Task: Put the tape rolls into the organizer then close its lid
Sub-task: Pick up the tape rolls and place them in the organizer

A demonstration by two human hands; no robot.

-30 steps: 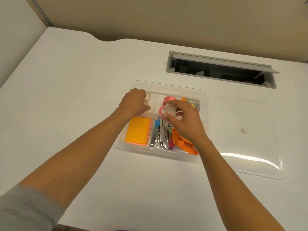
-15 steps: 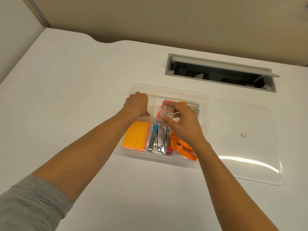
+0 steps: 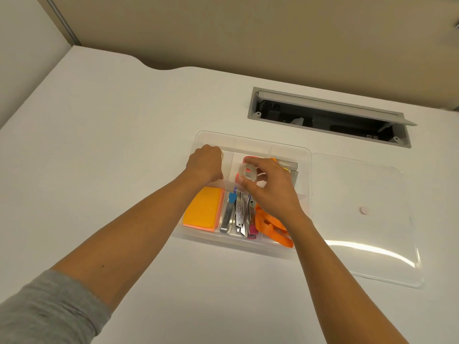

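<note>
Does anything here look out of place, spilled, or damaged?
Nothing looks spilled or broken. The only loose end: an orange strap trails over the clear organizer's near rim, where it might get in the way of the lid, which lies flat beside it on the desk.

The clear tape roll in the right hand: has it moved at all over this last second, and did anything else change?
Hardly. The right hand keeps its fingers pinched on the clear tape roll, held over the organizer's back middle compartment, above the pink roll. The left hand stays in the back left compartment. The lid still lies open.
</note>
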